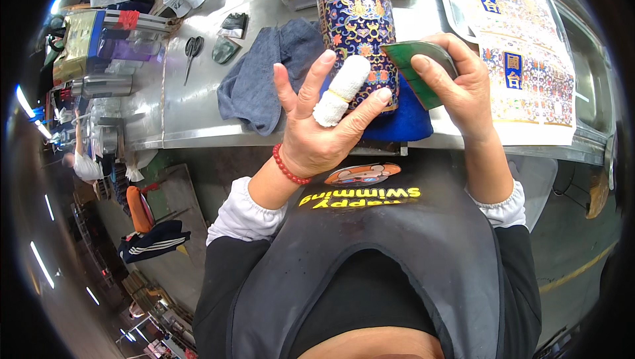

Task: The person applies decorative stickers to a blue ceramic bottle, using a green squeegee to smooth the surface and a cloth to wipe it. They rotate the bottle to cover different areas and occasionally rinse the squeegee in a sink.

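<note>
A dark blue bottle (355, 11) covered in a colourful floral pattern lies on the bench with its neck pointing away from me. Over its near end my left hand (321, 131) is open, the fingers spread. One of its fingers is wrapped in white towelling (346, 88) tied round with a band. I cannot tell whether the fingertips touch the bottle. To the right, my right hand (465, 84) grips a flat green scraper (418, 74) between thumb and fingers; its edge is at the bottle's right side. Bright blue cloth (411, 122) lies beneath the bottle's near end.
A grey-blue towel (254, 84) lies left of the bottle. Scissors (192, 54) and a small dark green piece (225, 49) are farther left on the metal bench (175, 111). Printed patterned sheets (529, 104) cover the right side. Clear and purple containers (129, 49) stand at the far left.
</note>
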`<state>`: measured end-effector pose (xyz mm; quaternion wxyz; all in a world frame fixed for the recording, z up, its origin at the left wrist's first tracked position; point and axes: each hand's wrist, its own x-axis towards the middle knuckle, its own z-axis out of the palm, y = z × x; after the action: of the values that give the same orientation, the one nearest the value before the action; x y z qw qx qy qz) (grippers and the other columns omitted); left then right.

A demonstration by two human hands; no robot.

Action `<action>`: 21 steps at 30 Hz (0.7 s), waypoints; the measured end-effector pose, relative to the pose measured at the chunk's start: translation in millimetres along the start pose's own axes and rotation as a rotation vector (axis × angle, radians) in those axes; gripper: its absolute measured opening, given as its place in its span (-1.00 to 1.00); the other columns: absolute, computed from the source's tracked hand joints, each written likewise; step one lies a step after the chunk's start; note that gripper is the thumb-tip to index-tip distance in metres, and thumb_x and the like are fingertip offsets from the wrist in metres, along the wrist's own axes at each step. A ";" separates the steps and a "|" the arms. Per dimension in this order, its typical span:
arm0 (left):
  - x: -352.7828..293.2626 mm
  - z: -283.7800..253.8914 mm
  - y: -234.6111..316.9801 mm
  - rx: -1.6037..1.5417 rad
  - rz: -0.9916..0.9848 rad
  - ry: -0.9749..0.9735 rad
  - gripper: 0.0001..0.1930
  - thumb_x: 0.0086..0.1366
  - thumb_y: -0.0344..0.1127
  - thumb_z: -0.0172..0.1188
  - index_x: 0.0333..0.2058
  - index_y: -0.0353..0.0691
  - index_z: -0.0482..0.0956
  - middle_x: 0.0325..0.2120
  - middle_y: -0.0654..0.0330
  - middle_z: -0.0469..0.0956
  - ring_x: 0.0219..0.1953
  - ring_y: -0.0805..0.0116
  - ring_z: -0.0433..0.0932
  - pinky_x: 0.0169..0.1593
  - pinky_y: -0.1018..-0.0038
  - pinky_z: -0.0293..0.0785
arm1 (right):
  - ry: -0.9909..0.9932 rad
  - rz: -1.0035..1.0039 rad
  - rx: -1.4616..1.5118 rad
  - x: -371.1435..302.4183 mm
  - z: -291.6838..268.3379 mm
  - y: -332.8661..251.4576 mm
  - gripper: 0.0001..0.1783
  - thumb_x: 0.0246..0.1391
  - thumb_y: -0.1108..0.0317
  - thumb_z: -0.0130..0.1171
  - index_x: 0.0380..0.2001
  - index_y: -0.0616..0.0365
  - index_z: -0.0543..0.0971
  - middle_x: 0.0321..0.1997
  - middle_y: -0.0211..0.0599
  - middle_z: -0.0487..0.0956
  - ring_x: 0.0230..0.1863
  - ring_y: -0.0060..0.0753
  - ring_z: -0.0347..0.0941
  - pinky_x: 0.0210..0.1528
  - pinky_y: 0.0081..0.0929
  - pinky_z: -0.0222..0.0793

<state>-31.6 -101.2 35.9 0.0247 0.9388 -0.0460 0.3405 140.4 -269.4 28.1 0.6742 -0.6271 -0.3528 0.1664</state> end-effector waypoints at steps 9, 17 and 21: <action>-17.7 -12.0 0.3 -0.169 -0.128 -0.061 -0.54 0.23 -0.15 0.32 0.10 -0.15 0.67 0.11 0.02 0.60 0.39 -0.09 0.28 0.50 -0.17 -0.44 | 0.006 0.214 0.241 -20.4 32.7 -42.6 -0.77 0.33 0.37 0.23 -0.02 0.20 0.51 -0.20 -0.44 0.60 -0.24 -0.73 0.47 -0.17 -0.71 0.42; -22.7 -5.0 -0.1 -0.138 -0.096 -0.048 -0.58 0.26 -0.20 0.29 0.09 -0.11 0.69 0.10 0.09 0.62 0.40 -0.02 0.28 0.51 -0.15 -0.45 | 0.178 0.043 -0.162 -42.2 47.5 -18.4 -0.79 0.27 0.32 0.26 -0.15 0.24 0.56 -0.34 -0.14 0.64 -0.38 -0.29 0.60 -0.28 -0.40 0.49; -18.7 -7.7 -2.9 -0.129 -0.069 -0.047 -0.60 0.26 -0.21 0.29 0.08 -0.08 0.70 0.08 0.19 0.64 0.36 0.04 0.32 0.51 -0.16 -0.43 | 0.199 0.088 -0.125 -50.8 38.3 -11.1 -0.76 0.29 0.30 0.27 -0.12 0.25 0.58 -0.34 -0.25 0.67 -0.35 -0.51 0.57 -0.27 -0.51 0.49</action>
<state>-50.5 -96.4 29.8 0.0957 0.9440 -0.0362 0.3137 76.4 -277.2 23.9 0.6574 -0.6963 -0.2659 0.1106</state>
